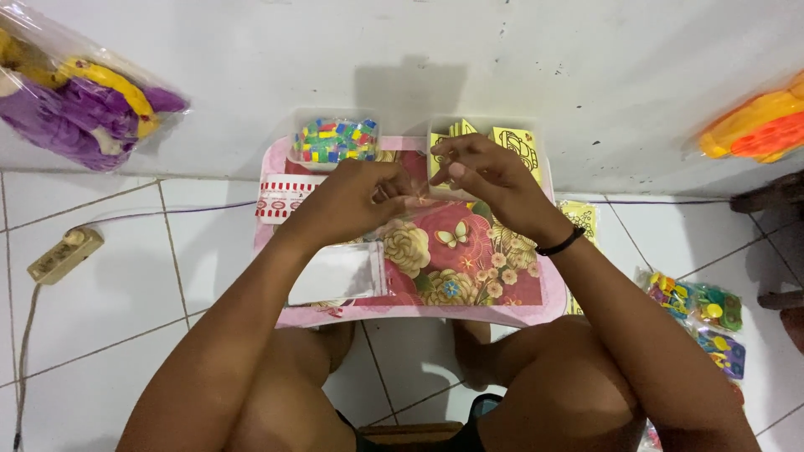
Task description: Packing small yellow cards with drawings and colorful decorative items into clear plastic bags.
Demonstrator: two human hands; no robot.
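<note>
low pink floral table [502, 293] on white tile floor [126, 285] by wall [419, 50]

This looks like a home, with the person sitting on a white tiled floor [100, 293] against a scuffed white wall [502, 50]. A small pink flowered lap table [469, 251] stands over the knees, bagged plush toys [75, 92] lie around, and a power strip [63, 255] sits on the tiles

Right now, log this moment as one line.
left hand: pinching small clear bag | right hand: pinching same bag | over floral tray | behind: tub of coloured pieces, tub of yellow cards
</note>
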